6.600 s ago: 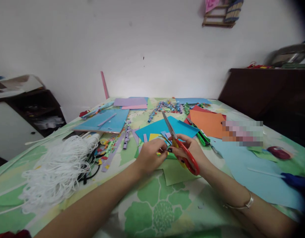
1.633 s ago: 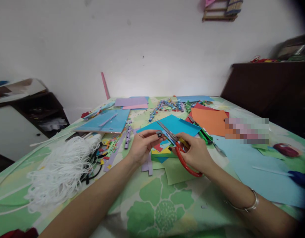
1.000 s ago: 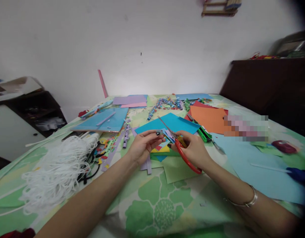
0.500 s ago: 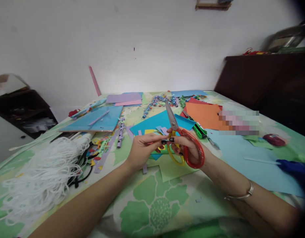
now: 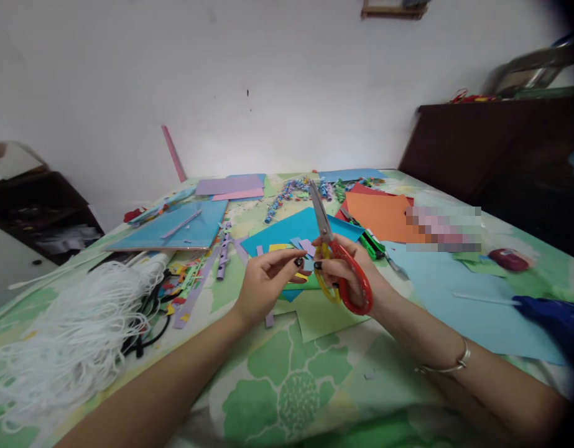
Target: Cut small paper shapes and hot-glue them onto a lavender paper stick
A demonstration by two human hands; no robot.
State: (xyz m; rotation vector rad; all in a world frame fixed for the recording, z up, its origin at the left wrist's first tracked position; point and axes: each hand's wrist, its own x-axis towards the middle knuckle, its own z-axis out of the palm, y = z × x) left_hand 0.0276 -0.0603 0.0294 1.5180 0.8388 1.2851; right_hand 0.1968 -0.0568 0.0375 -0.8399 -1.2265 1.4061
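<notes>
**Tiny scrap at my fingertips, long blades upright above it**

My right hand (image 5: 349, 264) is curled round one pair of scissors (image 5: 320, 214), blades apparently together and aimed at 12 o'clock. My left hand (image 5: 261, 283) has thumb and fingers drawn in; I can't tell whether they truly grip. One pale blue scrap (image 5: 308, 265) sits between both sets of fingertips, at the left hand's 2 o'clock.

What worries me: the scrap is so small that a loose pinch could drop it among look-alike offcuts. The right fingers share their work with the scissors, so the handles could swing and knock it, or the blades could tip towards the left fingers.

Counting from the scissors: one orange sheet (image 5: 380, 218) at 2 o'clock, one green-handled tool (image 5: 373, 246) at 3, one holed purple tube (image 5: 222, 258) at 9, one heap of white cord (image 5: 76, 348) at 8, one dark red object (image 5: 509, 259) at 3, farther off. Two hands, one bangle (image 5: 462, 356). The loose offcuts overlap too much for me to count.
</notes>
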